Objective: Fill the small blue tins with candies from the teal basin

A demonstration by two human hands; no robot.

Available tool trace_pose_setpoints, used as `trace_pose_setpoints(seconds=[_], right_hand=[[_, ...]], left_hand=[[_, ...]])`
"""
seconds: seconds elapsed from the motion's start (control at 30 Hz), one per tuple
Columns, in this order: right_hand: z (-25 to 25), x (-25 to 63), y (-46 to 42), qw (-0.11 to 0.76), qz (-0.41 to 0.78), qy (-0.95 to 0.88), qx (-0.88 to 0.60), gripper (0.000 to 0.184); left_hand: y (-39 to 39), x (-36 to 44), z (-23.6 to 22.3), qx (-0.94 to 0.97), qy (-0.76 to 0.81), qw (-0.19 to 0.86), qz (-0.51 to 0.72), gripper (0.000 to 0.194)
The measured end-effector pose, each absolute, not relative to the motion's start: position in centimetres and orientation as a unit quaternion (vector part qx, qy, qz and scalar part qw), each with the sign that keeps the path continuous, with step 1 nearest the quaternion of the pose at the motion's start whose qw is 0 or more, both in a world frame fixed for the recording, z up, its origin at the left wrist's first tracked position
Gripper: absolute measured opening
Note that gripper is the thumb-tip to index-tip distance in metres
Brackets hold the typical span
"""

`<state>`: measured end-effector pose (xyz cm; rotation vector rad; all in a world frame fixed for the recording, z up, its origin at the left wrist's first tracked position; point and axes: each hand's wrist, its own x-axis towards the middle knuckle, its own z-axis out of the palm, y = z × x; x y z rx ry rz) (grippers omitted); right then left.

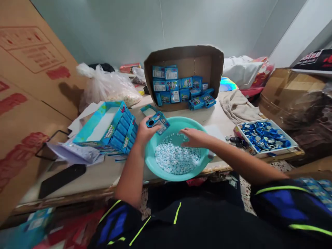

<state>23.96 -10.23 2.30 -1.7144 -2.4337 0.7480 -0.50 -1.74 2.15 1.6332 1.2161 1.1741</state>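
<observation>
Right hand [195, 138] (fingers [185, 131] bent) over basin [176, 177].

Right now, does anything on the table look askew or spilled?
Yes, mildly: several blue packs at the right of the cardboard box lie tilted in a jumble, unlike the neater stack on the left. A small blue piece sits outside the tray.

We log a black short-sleeved top [202, 221], body below the table's front edge [103, 192]. Two thin neon yellow-green lines [177, 213] slant down its front. Left sleeve [131, 216]: we note a bright blue panel [112, 224], yellow-green piping [110, 211] near the cuff. Right sleeve [264, 205]: we get a blue patch [282, 204] between two yellow-green stripes [282, 188]. We tag both forearms [131, 173] bare, left hand [146, 130] and right hand [195, 137] bare too.
</observation>
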Motion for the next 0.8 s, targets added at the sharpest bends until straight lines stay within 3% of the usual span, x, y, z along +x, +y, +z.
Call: trace_pose_setpoints(seconds=[0.1, 0.2, 0.43, 0.67, 0.8], right_hand=[[0.3, 23.7, -8.4, -0.083, 0.287, -0.746, -0.596, 0.09], [-1.4, 20.1, -6.9, -0.08, 0.315, -0.764, -0.557, 0.092], [-3.5, 13.5, -7.0, -0.037, 0.337, -0.843, -0.419, 0.091], [-2.4, 15.8, -10.8, -0.071, 0.367, -0.885, -0.279, 0.053], [-1.3, 17.6, -12.1, -0.098, 0.375, -0.889, -0.245, 0.043]], left_hand=[[0.0, -1.8, 0.5, 0.637, 0.484, 0.384, 0.461, 0.064], [0.2, -2.4, -0.9, 0.642, 0.464, 0.399, 0.461, 0.063], [-1.0, -3.5, -1.1, 0.721, 0.471, 0.325, 0.391, 0.056], [-2.1, -3.4, 0.0, 0.774, 0.456, 0.301, 0.321, 0.048], [-2.4, -3.4, 0.2, 0.795, 0.461, 0.272, 0.286, 0.051]])
